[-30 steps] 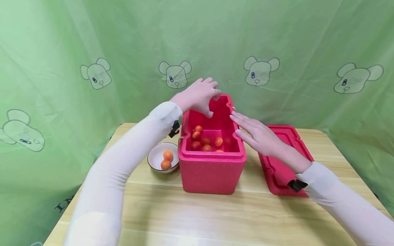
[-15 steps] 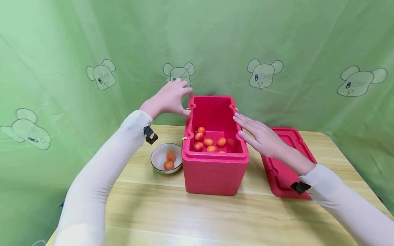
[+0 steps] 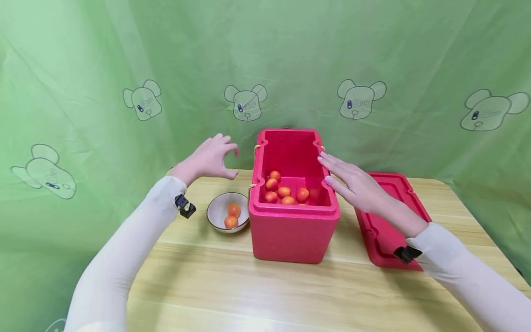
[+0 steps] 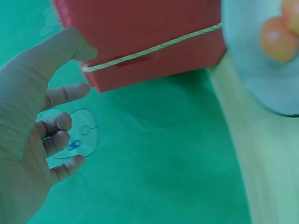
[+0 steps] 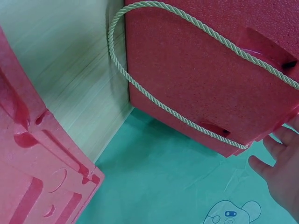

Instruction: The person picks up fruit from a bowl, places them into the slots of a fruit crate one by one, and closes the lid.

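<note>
A red foam box (image 3: 295,237) stands open-topped in mid-table, with several small orange-red fruits (image 3: 271,184) on its floor. To its left sits a white bowl (image 3: 216,213) with a dark rim, holding two like fruits (image 3: 231,222). My left hand (image 3: 207,157) hovers left of the box, above and behind the bowl; thumb and fingers are parted around nothing. In the left wrist view these fingers appear beside the box wall with its cord (image 4: 154,49). My right hand (image 3: 352,184) rests fairly straight fingers at the box's right rim.
The red lid (image 3: 392,189) lies on the wooden table (image 3: 232,286) to the right, partly beneath my right forearm. A looped cord (image 5: 163,107) hangs along the box's right side. Close behind the table hangs a green curtain (image 3: 298,55) printed with bear heads.
My left hand has moved from over the box leftward and down, past the rim, to the bowl's side. The right hand stays at the rim. The head view shifts slightly left.
</note>
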{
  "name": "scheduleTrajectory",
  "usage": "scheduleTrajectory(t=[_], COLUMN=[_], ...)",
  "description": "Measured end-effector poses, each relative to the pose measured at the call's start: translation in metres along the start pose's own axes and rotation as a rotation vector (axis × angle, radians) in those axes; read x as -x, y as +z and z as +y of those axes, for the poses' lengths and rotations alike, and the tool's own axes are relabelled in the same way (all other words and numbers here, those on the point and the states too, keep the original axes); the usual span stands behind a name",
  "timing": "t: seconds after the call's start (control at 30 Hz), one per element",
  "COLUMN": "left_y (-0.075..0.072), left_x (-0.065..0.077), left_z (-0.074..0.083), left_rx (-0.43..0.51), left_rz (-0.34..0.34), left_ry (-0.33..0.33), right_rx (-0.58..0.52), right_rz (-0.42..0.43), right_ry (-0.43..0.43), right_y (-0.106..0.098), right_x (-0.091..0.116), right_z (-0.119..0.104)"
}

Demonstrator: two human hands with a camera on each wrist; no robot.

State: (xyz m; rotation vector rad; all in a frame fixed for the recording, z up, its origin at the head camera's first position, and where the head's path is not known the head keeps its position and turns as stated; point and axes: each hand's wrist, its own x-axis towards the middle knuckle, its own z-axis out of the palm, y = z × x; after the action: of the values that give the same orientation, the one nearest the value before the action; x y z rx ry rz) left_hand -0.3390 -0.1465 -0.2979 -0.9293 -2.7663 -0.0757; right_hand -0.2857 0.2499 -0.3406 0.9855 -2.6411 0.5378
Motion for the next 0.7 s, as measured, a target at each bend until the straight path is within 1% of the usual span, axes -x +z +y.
scheduleTrajectory(t=[0.13, 0.4, 0.53, 0.7], left_y=[0.020, 0.060, 0.075, 0.086], left_x=[0.010, 0.029, 0.036, 0.040], left_z=[0.000, 0.001, 0.001, 0.002], left_rx=[0.007, 0.057, 0.039, 0.017], left_rz=[-0.038, -0.129, -0.167, -0.199], left_ry=[0.005, 0.055, 0.068, 0.074], right_rx=[0.002, 0.000, -0.003, -0.006], right_rz=[-0.005, -0.020, -0.026, -0.017], right_ry=[0.003, 0.023, 0.021, 0.011], right_y=[-0.001, -0.003, -0.004, -0.002], right_x=[0.000, 0.000, -0.001, 0.000], right_z=[0.000, -0.002, -0.001, 0.000])
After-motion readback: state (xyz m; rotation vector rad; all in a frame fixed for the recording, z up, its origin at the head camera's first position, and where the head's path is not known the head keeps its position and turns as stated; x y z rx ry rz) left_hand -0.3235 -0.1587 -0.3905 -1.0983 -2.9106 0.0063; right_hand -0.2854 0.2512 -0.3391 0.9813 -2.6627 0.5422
